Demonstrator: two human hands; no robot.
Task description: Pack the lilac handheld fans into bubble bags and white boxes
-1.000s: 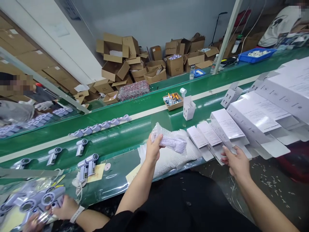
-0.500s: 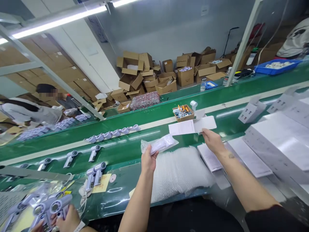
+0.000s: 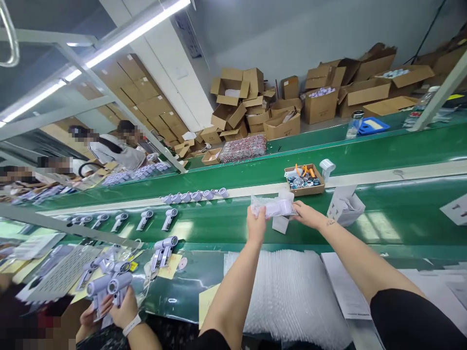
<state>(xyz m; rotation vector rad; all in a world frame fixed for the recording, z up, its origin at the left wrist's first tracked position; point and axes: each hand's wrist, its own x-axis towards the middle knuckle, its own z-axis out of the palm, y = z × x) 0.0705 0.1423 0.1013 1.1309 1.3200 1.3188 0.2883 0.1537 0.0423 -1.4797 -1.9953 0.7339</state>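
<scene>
My left hand (image 3: 257,224) is closed on the left end of a clear bag (image 3: 272,207) with a pale lavender item inside, its shape blurred by the wrapping. My right hand (image 3: 306,215) is closed at the other end, where a small white box (image 3: 280,224) is held behind the bag. Flaps of this box show above and below the bag; the rest is hidden, and I cannot tell whether the bag is partly inside. Both hands are raised over the green conveyor belt, beyond a stack of clear bubble bags (image 3: 292,296).
A co-worker's hands (image 3: 124,311) hold lavender handheld fans at lower left. More fans (image 3: 170,218) stand along the belt (image 3: 226,228). An open white box (image 3: 346,205) and a carton of parts (image 3: 304,180) are ahead right. White sheets (image 3: 345,282) lie near my right forearm.
The bag and white box, apart before, are now together, with the bag in front of the box. The view has swung left, and the box is turned more end-on.
</scene>
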